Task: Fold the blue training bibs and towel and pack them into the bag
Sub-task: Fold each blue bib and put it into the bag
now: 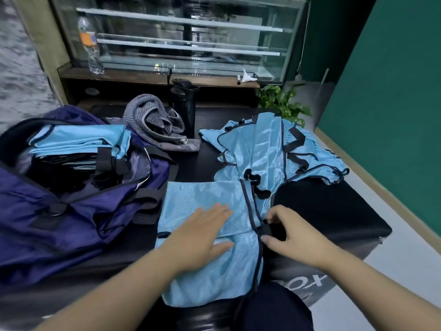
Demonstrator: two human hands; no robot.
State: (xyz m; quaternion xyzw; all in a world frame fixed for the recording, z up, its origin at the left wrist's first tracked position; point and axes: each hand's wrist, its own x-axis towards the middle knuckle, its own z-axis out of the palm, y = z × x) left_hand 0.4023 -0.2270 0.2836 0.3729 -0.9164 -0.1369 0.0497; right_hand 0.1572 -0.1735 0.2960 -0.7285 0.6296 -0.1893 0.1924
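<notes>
A light blue bib [205, 266] with dark trim lies partly folded on the black surface in front of me. My left hand [202, 232] presses flat on it, fingers straight. My right hand [291, 232] pinches the bib's black strap at its right edge. A heap of unfolded blue bibs [274, 149] lies beyond, to the right. The open navy bag [59, 218] sits at the left with folded blue bibs [78, 139] resting in its mouth. A crumpled grey striped towel [155, 123] lies behind the bag.
A black lidded bottle [183, 108] stands beside the towel. Behind is a glass display case [181, 37] with a clear water bottle [90, 46] on its ledge. A green plant [284, 101] sits at the back right. The black surface [334, 211] ends at the right.
</notes>
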